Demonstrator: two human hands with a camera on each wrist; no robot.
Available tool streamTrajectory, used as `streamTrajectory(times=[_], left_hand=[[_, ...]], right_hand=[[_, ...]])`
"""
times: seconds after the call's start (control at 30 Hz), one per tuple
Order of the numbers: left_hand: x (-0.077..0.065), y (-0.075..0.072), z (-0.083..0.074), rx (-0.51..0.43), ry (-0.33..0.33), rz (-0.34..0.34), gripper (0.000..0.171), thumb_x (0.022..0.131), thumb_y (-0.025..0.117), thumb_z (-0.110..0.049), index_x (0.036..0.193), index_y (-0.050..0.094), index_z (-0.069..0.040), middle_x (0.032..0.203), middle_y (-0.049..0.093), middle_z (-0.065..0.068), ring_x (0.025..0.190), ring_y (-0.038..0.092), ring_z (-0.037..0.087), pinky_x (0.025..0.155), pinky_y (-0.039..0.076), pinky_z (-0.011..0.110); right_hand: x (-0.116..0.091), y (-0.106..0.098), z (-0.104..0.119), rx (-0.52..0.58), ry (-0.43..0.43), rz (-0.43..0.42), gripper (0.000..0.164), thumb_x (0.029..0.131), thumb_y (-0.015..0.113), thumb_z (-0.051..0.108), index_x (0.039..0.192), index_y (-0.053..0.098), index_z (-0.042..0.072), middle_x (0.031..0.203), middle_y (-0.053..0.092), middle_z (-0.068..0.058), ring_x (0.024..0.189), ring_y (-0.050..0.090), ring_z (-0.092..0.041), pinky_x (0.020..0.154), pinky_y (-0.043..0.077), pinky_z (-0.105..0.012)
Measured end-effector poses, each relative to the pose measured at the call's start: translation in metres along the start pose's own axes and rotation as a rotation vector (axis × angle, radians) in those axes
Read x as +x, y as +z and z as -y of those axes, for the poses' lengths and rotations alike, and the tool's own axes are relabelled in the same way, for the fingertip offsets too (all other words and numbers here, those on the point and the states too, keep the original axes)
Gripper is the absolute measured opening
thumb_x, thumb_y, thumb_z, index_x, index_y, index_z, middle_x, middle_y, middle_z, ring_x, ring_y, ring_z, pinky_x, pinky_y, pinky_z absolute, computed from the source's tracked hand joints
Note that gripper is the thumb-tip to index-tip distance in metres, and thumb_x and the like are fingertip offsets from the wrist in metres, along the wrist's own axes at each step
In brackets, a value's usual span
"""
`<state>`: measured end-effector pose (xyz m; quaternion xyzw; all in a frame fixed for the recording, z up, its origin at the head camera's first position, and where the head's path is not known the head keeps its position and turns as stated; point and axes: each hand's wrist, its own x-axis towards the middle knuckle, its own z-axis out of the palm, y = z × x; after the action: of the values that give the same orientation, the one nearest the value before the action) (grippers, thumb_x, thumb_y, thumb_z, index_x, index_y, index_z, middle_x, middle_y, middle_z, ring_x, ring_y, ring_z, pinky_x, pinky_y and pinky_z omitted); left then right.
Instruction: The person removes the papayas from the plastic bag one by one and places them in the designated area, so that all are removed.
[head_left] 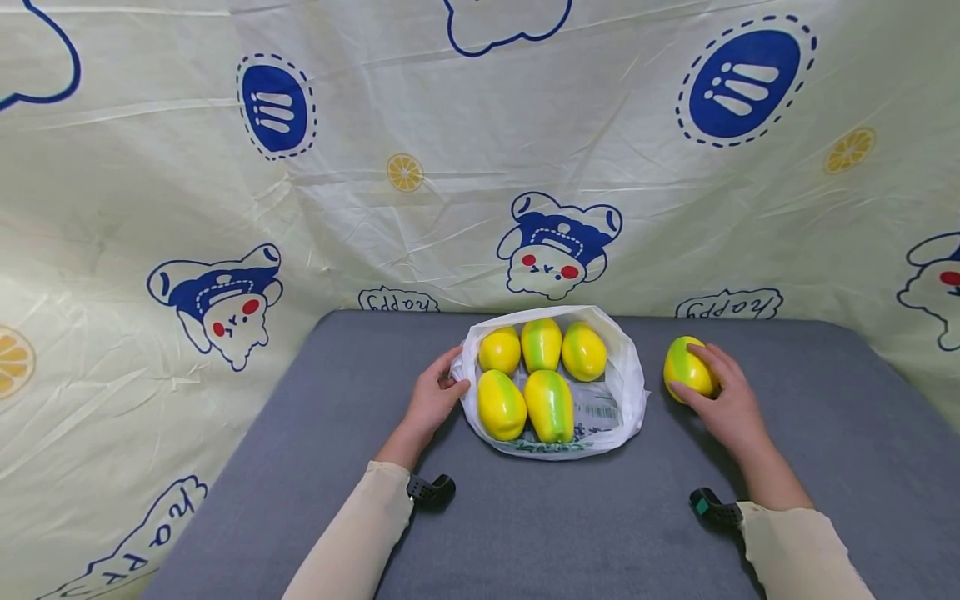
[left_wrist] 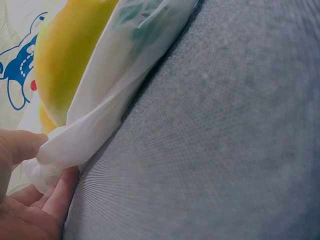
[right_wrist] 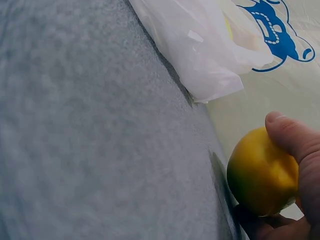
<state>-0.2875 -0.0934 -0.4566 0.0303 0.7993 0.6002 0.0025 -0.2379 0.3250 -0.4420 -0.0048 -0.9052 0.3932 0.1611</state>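
Note:
A white plastic bag (head_left: pixel 633 408) stands with its mouth wide on the grey table. Inside lie several glossy yellow-green fruits (head_left: pixel 550 406), shaped like mangoes or small papayas. At the bag's left side, my left hand (head_left: pixel 432 400) pinches the edge; in the left wrist view the thumb (left_wrist: pixel 22 145) lies over the bunched plastic, fingers beneath. To the right of the bag, my right hand (head_left: pixel 723 400) grips another such fruit (head_left: pixel 684 367), thumb on the near side and fingers on the far side. In the right wrist view this fruit (right_wrist: pixel 260 172) is close over the table, apart from the bag.
The grey table (head_left: pixel 570 533) reaches back to a pale hanging cloth (head_left: pixel 337 225) printed with cartoon bears and orange slices. A dark wrist strap mount (head_left: pixel 431 492) is on the left wrist, and a similar one (head_left: pixel 712 508) on the right.

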Motion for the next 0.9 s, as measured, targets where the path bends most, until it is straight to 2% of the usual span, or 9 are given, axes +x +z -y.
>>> streamTrajectory(times=[0.2,0.4,0.7,0.9], left_hand=[[-0.0006,-0.0002,-0.0006,-0.012,-0.002,0.009,0.057,0.095,0.065,-0.01,0.148,0.05,-0.026,0.149,0.051,0.006,0.101,0.056,0.02,0.087,0.053,0.025],[-0.0013,-0.0005,-0.0001,-0.028,0.006,0.01,0.057,0.095,0.065,-0.009,0.148,0.05,-0.025,0.151,0.049,0.006,0.105,0.058,0.021,0.093,0.054,0.029],[-0.0013,-0.001,0.0016,-0.015,0.001,0.002,0.057,0.095,0.065,-0.009,0.147,0.05,-0.026,0.146,0.053,0.008,0.1,0.057,0.021,0.087,0.053,0.025],[-0.0014,-0.0006,0.0002,-0.005,-0.003,0.0,0.057,0.095,0.066,-0.011,0.147,0.05,-0.027,0.146,0.053,0.007,0.105,0.057,0.022,0.092,0.054,0.029]], right_hand=[[-0.0003,0.003,-0.0028,-0.038,-0.03,-0.009,0.067,0.093,0.07,0.025,0.15,0.041,0.006,0.161,0.022,-0.029,0.142,0.024,-0.057,0.109,0.023,-0.074],[0.0,0.0051,-0.0026,-0.056,-0.013,-0.011,0.067,0.095,0.067,0.026,0.152,0.038,0.007,0.16,0.021,-0.03,0.141,0.024,-0.057,0.109,0.023,-0.075],[-0.0013,0.0043,0.0006,-0.023,0.013,-0.006,0.068,0.097,0.063,0.027,0.155,0.032,0.006,0.161,0.017,-0.031,0.143,0.02,-0.057,0.11,0.02,-0.076],[0.0004,0.0011,0.0055,-0.042,-0.004,-0.03,0.067,0.096,0.063,0.024,0.153,0.034,0.005,0.161,0.017,-0.032,0.142,0.022,-0.058,0.108,0.022,-0.077]])
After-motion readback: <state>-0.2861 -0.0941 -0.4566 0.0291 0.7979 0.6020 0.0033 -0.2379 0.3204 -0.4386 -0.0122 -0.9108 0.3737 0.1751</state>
